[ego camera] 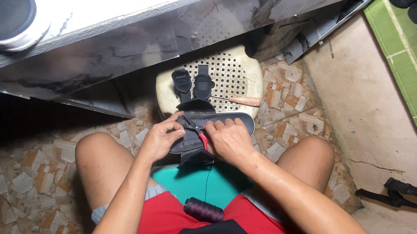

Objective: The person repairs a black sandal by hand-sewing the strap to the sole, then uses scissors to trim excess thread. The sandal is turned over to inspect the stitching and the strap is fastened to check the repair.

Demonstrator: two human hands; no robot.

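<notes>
Over a perforated stool (pixel 233 73), left hand (pixel 160 139) gripping black sandal (pixel 218 120), right hand (pixel 229 141) clutching red-handled pliers (pixel 201 137)

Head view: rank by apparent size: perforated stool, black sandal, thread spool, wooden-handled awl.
1. Perforated stool, partly hidden.
2. Black sandal, partly under both hands.
3. Thread spool.
4. Wooden-handled awl, thinner.
The spool lies closer to the camera, so 3 versus 4 is unsure.

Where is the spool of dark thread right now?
In the head view, the spool of dark thread lies on the person's lap, on the red shorts, at lower centre, just below the black sandal both hands work on.
</notes>
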